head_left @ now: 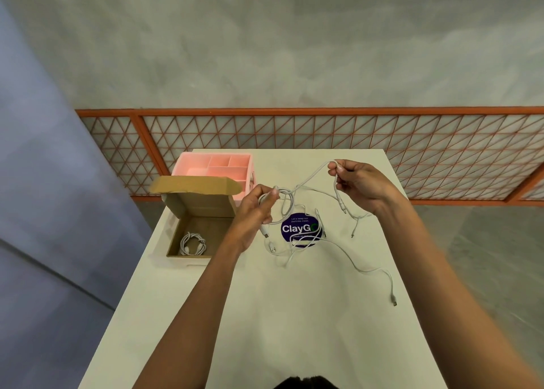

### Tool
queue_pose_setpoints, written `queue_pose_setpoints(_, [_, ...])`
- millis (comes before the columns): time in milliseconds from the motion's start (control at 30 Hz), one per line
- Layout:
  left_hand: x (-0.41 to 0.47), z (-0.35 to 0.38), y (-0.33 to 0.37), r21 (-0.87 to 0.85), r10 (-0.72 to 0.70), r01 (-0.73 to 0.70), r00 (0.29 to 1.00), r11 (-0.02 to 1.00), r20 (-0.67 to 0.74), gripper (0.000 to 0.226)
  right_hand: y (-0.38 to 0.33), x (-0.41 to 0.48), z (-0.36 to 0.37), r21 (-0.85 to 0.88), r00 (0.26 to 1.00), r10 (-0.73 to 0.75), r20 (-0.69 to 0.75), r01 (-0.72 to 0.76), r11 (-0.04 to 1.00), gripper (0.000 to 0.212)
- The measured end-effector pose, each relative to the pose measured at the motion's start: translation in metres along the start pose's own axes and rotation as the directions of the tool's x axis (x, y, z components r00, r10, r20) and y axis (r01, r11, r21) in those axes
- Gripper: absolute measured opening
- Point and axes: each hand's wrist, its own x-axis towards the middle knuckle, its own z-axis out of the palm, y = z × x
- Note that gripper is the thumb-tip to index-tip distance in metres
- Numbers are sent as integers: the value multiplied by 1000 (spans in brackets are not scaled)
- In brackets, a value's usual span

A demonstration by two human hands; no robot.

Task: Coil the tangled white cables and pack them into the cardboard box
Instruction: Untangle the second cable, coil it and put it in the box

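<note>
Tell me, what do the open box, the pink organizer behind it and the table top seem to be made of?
The cardboard box: brown cardboard, matte, with creased folding flaps. The pink organizer: probably moulded plastic, smooth, with thin divider walls. The table top: a smooth off-white surface, perhaps laminate; the look leaves it open.

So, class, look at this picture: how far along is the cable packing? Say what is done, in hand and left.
Done: one coiled cable lies in the cardboard box. In hand: the left hand grips the loops of a part-wound cable while the right hand pinches its free run. Left: loose cables lie tangled on the table, across the purple sticker.
</note>
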Motion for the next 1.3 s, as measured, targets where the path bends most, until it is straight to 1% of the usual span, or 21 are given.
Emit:
queue_pose_setpoints(33, [-1,3,-1,43,31,-31,999,999,-19,12,0,0,1,6,1000,-7,2,7,1000,28])
queue_pose_setpoints(67, [-1,5,-1,50,49,-46,997,998,-54,11,0,1,1,11,1000,-14,2,13,1000,28])
queue_pose_setpoints(133, [1,8,-2,12,50,-49,989,999,-137,14,1,1,2,23,1000,-25,1,24,999,27])
queue_pose_setpoints(200, [2,10,-1,-9,53,-55,981,998,-185,17,4,2,2,50,999,-36,-2,36,998,27])
queue_pose_setpoints(333, [4,15,5,-8,63,-66,980,998,-187,22,8,3,0,75,998,-58,-23,60,995,28])
queue_pose_setpoints(433, [5,18,5,-29,41,-46,986,999,-162,14,12,5,-1,73,996,-79,-43,82,994,28])
queue_pose_setpoints(533, [6,22,8,-74,1,-14,985,997,-175,9,19,8,3,60,987,-120,-111,127,990,28])
queue_pose_setpoints(633, [7,27,10,-119,-13,-8,985,993,-171,8,29,12,12,118,970,-146,-193,171,978,28])
queue_pose_setpoints(733, [7,31,9,-142,-36,10,982,990,-184,7,39,14,27,193,963,-138,-230,184,964,28])
queue_pose_setpoints(800, [8,32,7,-146,-34,6,981,989,-190,6,43,13,36,252,968,-101,-229,160,955,28])
queue_pose_setpoints(900, [8,28,5,-162,-38,5,978,987,-204,7,42,9,44,303,982,-2,-186,59,951,26])
queue_pose_setpoints(1033, [9,23,2,-143,-51,19,974,989,-220,7,42,7,52,203,991,106,-85,-87,975,14])
queue_pose_setpoints(1100, [9,21,0,-129,-53,23,970,991,-237,6,43,6,53,169,988,132,-78,-117,979,14])
queue_pose_setpoints(1167, [9,20,-2,-117,-52,23,968,993,-247,5,43,5,53,176,985,152,-82,-136,975,14])
queue_pose_setpoints(1300, [7,24,-1,-160,-71,39,977,986,-203,13,42,6,51,310,976,186,-115,-142,940,10])
